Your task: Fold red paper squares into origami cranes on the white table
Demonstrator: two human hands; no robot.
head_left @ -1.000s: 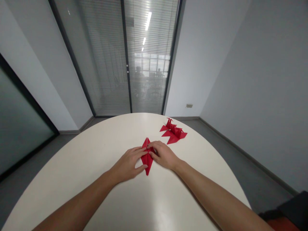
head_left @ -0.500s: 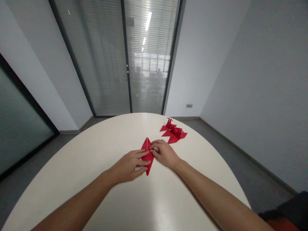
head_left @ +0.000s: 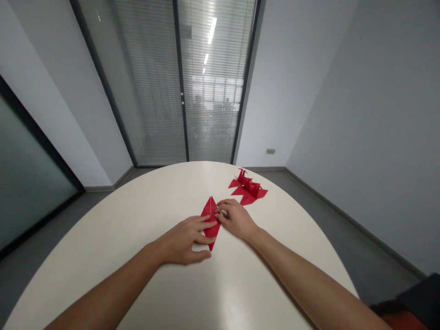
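Observation:
A red sheet of origami paper (head_left: pixel 211 231), folded into a long diamond with a slit down its upper half, lies on the white table. Across its middle and lower part rest the spread fingers of my left hand (head_left: pixel 185 238), which is open, its thumb near the bottom tip. My right hand (head_left: pixel 236 219) is closed at the paper's right edge, with thumb and forefinger gripping it there. Finished red paper cranes (head_left: pixel 250 190) sit close together beyond my right hand, partly overlapping each other in view.
The round white table (head_left: pixel 137 220) has its far edge near a glass partition with blinds (head_left: pixel 151 114). White walls (head_left: pixel 371 114) stand on both sides. A dark object with a red part (head_left: pixel 412 300) shows at the lower right, off the table.
My left fingers have spread wider, and the thumb has slid down toward the paper's bottom tip. My right hand has stayed at the right edge, almost still.

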